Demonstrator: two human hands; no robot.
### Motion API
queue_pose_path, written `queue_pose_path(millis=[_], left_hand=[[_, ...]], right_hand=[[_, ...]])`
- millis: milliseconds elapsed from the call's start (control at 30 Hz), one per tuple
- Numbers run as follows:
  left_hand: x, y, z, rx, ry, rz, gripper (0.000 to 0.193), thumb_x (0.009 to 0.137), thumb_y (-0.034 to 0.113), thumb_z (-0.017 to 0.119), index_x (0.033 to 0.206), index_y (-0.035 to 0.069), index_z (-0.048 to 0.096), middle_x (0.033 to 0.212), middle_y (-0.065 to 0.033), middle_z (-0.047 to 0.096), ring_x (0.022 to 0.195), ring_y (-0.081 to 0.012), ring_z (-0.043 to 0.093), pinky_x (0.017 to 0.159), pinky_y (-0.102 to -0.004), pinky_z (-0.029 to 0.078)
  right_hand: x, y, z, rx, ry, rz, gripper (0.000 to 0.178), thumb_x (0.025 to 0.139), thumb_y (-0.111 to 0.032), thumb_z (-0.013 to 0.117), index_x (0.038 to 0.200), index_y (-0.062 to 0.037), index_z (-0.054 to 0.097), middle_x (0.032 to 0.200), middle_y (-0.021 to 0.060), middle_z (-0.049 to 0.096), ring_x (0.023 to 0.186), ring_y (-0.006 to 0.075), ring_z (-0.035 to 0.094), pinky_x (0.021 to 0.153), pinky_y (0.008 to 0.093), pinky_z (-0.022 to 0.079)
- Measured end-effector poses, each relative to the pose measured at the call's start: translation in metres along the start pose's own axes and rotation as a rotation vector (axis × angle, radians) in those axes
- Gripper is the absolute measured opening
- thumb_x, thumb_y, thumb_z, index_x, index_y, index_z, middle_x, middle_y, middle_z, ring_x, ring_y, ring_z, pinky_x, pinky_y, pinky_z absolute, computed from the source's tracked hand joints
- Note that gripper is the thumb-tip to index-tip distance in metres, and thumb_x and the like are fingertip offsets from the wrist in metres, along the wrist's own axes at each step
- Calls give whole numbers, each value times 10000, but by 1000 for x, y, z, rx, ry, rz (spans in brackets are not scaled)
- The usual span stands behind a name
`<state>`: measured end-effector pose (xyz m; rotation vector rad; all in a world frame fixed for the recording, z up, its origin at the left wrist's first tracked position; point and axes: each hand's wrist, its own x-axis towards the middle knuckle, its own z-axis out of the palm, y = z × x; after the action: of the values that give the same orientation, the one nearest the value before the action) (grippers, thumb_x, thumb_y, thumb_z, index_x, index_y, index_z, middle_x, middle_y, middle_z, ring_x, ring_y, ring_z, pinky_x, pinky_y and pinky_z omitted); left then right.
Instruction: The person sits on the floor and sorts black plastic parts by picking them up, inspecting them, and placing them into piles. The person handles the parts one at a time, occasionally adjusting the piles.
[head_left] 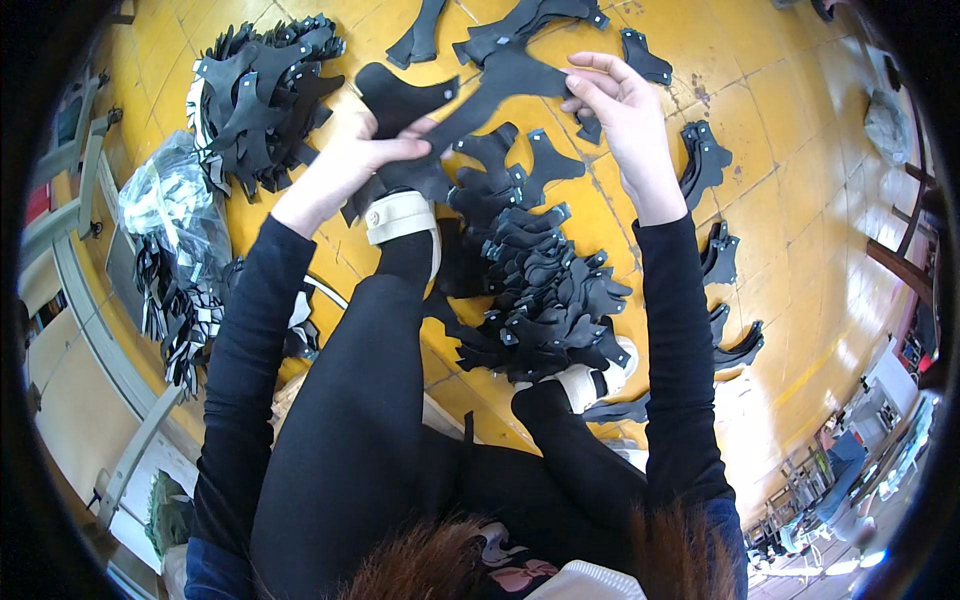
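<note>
Hands (pixel 360 150) (pixel 620 100) raised, gripping black cutout (pixel 500 85)

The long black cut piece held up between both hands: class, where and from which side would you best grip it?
Grip the long black cut piece at its narrow ends, where the left hand and right hand hold it. It looks thin and floppy, so pinching from both sides probably keeps it spread flat.

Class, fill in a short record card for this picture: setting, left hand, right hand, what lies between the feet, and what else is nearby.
Setting: person seated over a yellow floor
Left hand: grips one end of a black cut piece
Right hand: pinches the other end of that piece
Between the feet: pile of black pieces
Upper left: stacked bundle of black pieces
Far left: clear plastic bag
</note>
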<state>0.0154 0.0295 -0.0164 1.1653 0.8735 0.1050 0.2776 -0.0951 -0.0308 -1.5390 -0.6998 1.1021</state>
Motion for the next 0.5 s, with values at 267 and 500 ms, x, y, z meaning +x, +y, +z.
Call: queue_pose_path(millis=[267, 500], left_hand=[[64, 51, -77, 283, 178, 203, 254, 906, 201, 673, 1115, 57, 676, 999, -22, 635, 914, -97, 570, 769, -239, 455], [161, 2, -126, -51, 198, 21, 133, 916, 157, 612, 866, 67, 697, 676, 5, 635, 494, -75, 512, 448, -208, 382]], right_hand=[[-7, 26, -19, -63, -11, 97, 274, 959, -155, 620, 1189, -6, 625, 1082, 66, 703, 926, 85, 602, 854, 238, 466], [1, 41, -6, -140, -78, 132, 264, 952, -145, 619, 1168, 5, 632, 1029, 51, 707, 940, 105, 614, 853, 255, 473]])
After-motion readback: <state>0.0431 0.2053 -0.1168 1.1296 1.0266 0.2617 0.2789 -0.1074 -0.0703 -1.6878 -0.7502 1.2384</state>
